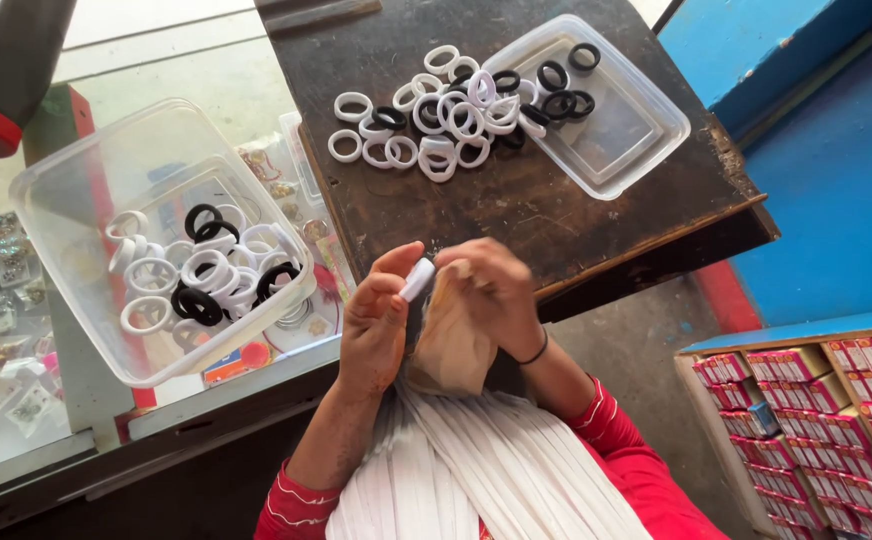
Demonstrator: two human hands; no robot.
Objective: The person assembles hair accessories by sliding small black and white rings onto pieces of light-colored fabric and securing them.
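Nearby, ring-filled tub flanks busy hands.

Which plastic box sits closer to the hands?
The deep clear box on the glass counter, left of the left hand. It holds rings inside; the other, shallow tray lies farther away on the dark table.

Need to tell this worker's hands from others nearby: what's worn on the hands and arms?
Both hands are bare, no gloves or rings visible. The right hand has a thin black band at the wrist. Both arms wear red sleeves with thin white stripes near the cuffs, pushed up the forearms.
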